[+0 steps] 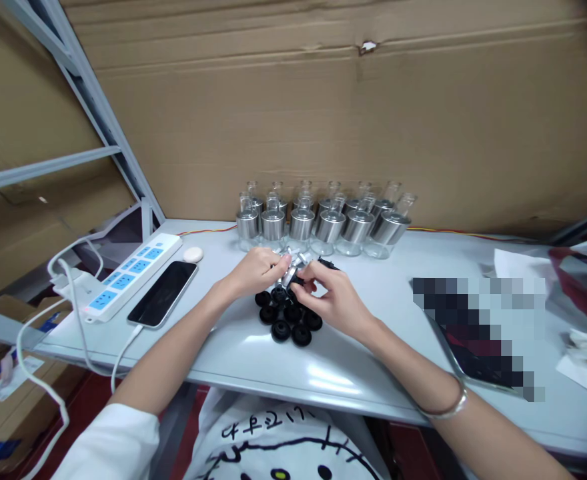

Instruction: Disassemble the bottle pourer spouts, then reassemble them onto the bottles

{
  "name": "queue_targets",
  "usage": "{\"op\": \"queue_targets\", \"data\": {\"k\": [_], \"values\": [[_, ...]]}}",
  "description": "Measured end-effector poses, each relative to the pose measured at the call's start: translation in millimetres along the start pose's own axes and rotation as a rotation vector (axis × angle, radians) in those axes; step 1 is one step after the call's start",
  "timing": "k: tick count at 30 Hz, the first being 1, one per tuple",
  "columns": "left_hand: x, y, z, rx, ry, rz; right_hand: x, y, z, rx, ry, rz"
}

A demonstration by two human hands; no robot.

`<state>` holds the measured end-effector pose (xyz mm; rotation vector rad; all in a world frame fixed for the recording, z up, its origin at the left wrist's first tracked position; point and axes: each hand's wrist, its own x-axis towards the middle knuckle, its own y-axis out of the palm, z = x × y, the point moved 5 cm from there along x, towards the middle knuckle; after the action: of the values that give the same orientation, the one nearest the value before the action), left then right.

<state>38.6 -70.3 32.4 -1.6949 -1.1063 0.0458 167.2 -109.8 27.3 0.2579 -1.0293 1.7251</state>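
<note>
My left hand [258, 272] is closed, with thumb and fingers pinching a small silver metal fitting [291, 272]. Right up against that fitting, my right hand [331, 297] is also closed with curled fingers. A dark bit shows at its fingertips, but what it grips is mostly hidden. Below both hands, several round black caps [281, 330] lie in a cluster on the grey table [253, 357]. More silver and black pieces show partly behind the fingers. Just beyond stand two rows of clear glass bottles [331, 227] with silver metal sleeves.
To the left lie a white power strip [138, 270], a phone [163, 293] on a white cable, and a round white object [193, 255]. A dark, partly pixelated flat item [473, 347] rests at right. A cardboard wall [293, 120] rises behind the table.
</note>
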Motion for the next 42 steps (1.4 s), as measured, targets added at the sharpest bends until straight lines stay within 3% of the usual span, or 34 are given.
{"op": "queue_targets", "data": {"k": [3,5,8,10,13,15,17,19,21,27,30,33,36,39,42], "values": [[0.1,-0.1,3.8,-0.044,-0.035,0.03,-1.7,0.2,17.4,-0.428,-0.368,0.051],[-0.1,0.0,6.2,-0.087,-0.08,0.056,-3.9,0.7,24.8,-0.627,-0.537,0.048],[-1.3,1.7,7.2,-0.17,-0.146,0.103,-6.8,-0.7,30.6,-0.754,-0.665,-0.008],[-2.5,3.2,4.8,-0.203,-0.149,0.107,-7.4,-3.5,30.5,-0.705,-0.658,-0.042],[-4.2,-4.2,-6.1,-0.096,-0.01,-0.101,-2.6,-13.0,19.2,-0.336,-0.413,-0.077],[-8.7,-12.5,-18.2,0.068,0.159,-0.32,1.7,-16.1,2.0,0.065,-0.091,-0.069],[-14.3,-15.8,-29.6,0.238,0.317,-0.455,1.9,-8.6,-13.0,0.444,0.234,0.02],[-17.5,-14.5,-36.3,0.381,0.42,-0.485,-0.6,2.8,-17.3,0.7,0.461,0.159],[-18.4,-12.9,-38.4,0.503,0.467,-0.492,-2.6,8.3,-15.9,0.84,0.597,0.224],[-11.0,-11.7,-31.4,0.589,0.449,-0.414,-3.5,8.6,-10.7,0.958,0.782,0.11],[-5.2,-15.3,-26.3,0.511,0.409,-0.347,1.0,7.5,-7.1,0.81,0.66,0.009],[-2.0,-24.3,-14.7,0.406,0.336,-0.294,5.9,-2.5,0.6,0.361,0.381,-0.089],[-4.1,-45.2,12.5,0.235,0.094,-0.372,6.3,-15.9,11.6,-0.031,0.051,-0.143],[-13.1,-62.6,42.9,0.159,-0.229,-0.509,4.2,-32.8,9.3,-0.191,-0.041,-0.264],[-11.7,-44.5,53.9,0.194,-0.301,-0.255,4.5,-41.8,0.8,-0.292,0.008,-0.331]]}}
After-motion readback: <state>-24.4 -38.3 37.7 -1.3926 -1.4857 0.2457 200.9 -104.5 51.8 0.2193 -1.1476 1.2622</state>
